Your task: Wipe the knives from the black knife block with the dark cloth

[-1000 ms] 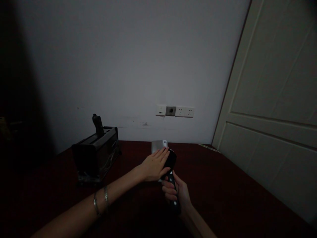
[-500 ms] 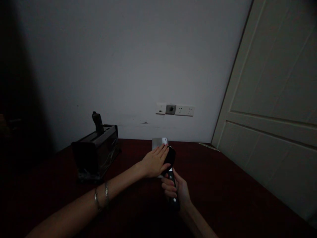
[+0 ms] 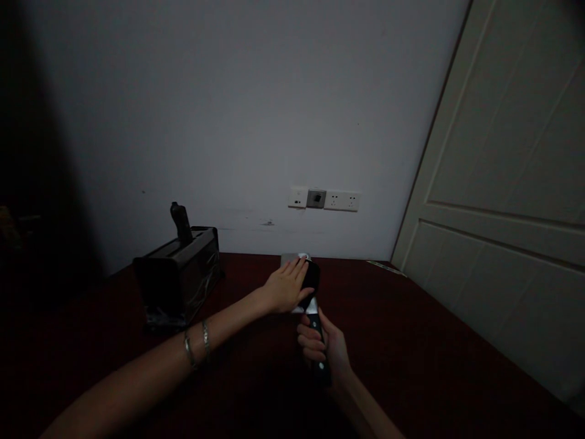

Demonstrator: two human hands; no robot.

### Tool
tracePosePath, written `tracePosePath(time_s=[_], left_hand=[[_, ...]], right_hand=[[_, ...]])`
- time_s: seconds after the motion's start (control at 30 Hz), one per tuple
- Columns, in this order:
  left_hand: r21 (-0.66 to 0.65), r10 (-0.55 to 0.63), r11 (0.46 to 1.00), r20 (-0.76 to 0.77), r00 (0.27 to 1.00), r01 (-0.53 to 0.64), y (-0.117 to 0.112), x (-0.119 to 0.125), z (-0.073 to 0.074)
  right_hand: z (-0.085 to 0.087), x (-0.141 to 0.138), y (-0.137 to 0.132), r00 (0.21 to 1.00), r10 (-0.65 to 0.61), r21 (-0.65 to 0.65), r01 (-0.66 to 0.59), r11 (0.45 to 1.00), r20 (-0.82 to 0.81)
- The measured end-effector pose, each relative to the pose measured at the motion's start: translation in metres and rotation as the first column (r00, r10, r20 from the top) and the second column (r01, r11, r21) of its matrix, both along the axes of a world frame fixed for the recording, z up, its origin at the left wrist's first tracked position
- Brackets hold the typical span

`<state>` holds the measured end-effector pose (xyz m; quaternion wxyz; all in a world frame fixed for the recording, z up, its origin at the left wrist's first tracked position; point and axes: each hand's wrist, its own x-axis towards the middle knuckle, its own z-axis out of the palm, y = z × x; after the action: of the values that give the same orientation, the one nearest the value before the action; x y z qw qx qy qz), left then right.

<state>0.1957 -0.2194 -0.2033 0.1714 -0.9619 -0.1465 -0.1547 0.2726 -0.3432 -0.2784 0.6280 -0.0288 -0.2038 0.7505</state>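
Observation:
My right hand (image 3: pixel 329 341) is closed around the black riveted handle (image 3: pixel 315 323) of a cleaver. The cleaver's wide silver blade (image 3: pixel 290 260) points away from me, low over the dark red table. Across the blade lies my left hand (image 3: pixel 287 285), palm down, fingers stretched out and thumb spread towards the handle. A dark, rounded shape (image 3: pixel 313 277) shows on the blade beside the left fingers; whether it is a thing under the palm or a reflection, I cannot tell. The left hand covers much of the blade.
A black knife block-like holder (image 3: pixel 178 268) stands to the left, with one black handle (image 3: pixel 181 222) sticking up. The table (image 3: pixel 388 341) meets a pale wall with sockets (image 3: pixel 342 201). A panelled white door (image 3: pixel 493 183) borders the right side.
My left hand has slid slightly away from me along the blade, and the dark shape has shifted with it. More silver shows near the handle. My right hand keeps its grip.

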Motion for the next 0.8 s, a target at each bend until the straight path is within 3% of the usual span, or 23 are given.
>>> tracePosePath(time_s=[0.13,0.3,0.4,0.57,0.67,0.8], left_hand=[[-0.032,0.103,0.994,0.010,0.995,-0.103,0.015,0.006,0.004],[0.019,-0.017,1.000,0.027,0.999,0.016,-0.013,-0.002,-0.005],[0.041,-0.060,0.997,0.024,0.998,0.059,-0.020,-0.007,-0.002],[-0.008,0.077,0.997,0.040,0.996,-0.077,0.009,0.002,0.012],[-0.053,0.139,0.989,0.021,0.990,-0.137,0.015,0.008,0.011],[-0.034,0.048,0.998,0.026,0.999,-0.047,-0.005,0.008,0.001]], right_hand=[[0.000,-0.002,-0.001,1.000,0.000,-0.018,0.000,1.000,0.001],[0.001,0.001,0.000,0.999,-0.015,0.010,0.015,1.000,0.036],[0.002,0.001,-0.001,0.998,-0.022,0.031,0.020,0.999,0.058],[0.002,-0.005,-0.001,0.996,0.019,0.038,-0.022,0.999,0.084],[0.000,-0.005,-0.001,0.995,0.016,0.026,-0.019,0.999,0.101],[0.001,-0.001,0.000,0.994,-0.027,0.003,0.027,1.000,0.108]])
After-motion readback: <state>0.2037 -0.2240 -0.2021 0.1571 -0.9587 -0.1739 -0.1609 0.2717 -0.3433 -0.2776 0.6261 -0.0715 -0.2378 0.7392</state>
